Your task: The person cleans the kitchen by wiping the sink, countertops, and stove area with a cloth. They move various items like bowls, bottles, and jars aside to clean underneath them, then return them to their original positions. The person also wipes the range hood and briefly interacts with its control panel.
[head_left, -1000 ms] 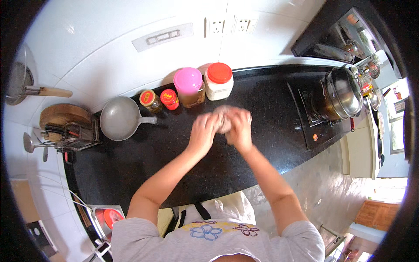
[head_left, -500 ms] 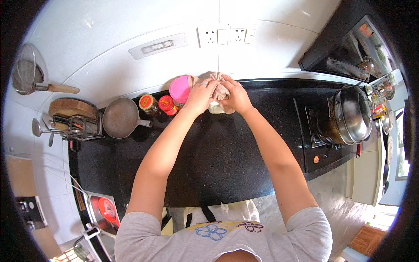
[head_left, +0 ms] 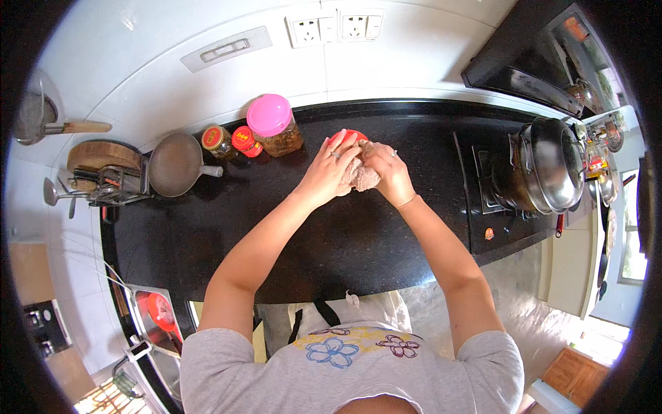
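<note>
Above the far middle of the black counter [head_left: 324,241], my two hands are close together. My left hand [head_left: 325,171] is closed round a red-topped container [head_left: 350,135], of which only the rounded red part shows behind the fingers. A crumpled greyish-brown cloth [head_left: 365,178] is bunched in my right hand [head_left: 390,176] and presses against the container. The container's body is hidden by the hands and cloth. Just left of my left hand stands a clear jar with a pink lid [head_left: 269,114], dark contents inside.
Two small red-lidded jars [head_left: 245,140] and a grey frying pan [head_left: 176,165] line the wall at left, near a round wooden board [head_left: 103,156] in a rack. On the right, a large metal wok [head_left: 557,165] sits on the stove. A red basin [head_left: 161,312] lies in the sink.
My hands have come away from the wall with the container and cloth, leaving the pink-lidded jar in full view. The red top now shows between them. The whole view has shifted slightly.
</note>
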Tool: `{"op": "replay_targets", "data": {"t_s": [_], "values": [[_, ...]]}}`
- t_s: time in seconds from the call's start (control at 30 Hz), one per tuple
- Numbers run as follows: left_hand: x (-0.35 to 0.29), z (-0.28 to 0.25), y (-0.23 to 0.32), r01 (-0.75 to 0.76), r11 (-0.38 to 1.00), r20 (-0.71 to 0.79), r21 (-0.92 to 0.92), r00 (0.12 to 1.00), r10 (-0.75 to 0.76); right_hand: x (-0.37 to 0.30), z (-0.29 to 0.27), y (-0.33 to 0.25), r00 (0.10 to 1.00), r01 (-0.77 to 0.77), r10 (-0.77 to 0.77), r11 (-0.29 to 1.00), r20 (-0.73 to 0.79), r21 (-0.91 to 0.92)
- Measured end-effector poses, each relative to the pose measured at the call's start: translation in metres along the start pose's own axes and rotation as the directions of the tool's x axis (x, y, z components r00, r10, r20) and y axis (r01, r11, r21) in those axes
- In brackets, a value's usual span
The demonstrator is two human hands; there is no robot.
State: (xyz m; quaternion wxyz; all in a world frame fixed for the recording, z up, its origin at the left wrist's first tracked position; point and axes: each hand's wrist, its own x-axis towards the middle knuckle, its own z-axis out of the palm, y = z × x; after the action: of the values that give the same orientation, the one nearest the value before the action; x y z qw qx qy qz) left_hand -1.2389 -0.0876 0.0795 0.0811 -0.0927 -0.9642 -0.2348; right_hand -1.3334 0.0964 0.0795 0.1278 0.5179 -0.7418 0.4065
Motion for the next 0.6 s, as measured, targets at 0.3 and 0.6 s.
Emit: {"op": "replay_targets", "data": {"t_s": [0.3, 0.6], "values": [[-0.017, 0.033, 0.004, -0.089, 0.996, -0.361, 0.026, 0.928, 0.092, -0.036, 0.020, -0.038, 0.973, -0.216, 0.205, 0.970, -0.109, -0.106], [-0.083, 0.014, -0.004, 0.049, 0.995, -0.378, 0.085, 0.926, -0.013, -0.077, -0.035, -0.039, 0.908, -0.263, 0.306, 0.948, 0.287, -0.180]]}}
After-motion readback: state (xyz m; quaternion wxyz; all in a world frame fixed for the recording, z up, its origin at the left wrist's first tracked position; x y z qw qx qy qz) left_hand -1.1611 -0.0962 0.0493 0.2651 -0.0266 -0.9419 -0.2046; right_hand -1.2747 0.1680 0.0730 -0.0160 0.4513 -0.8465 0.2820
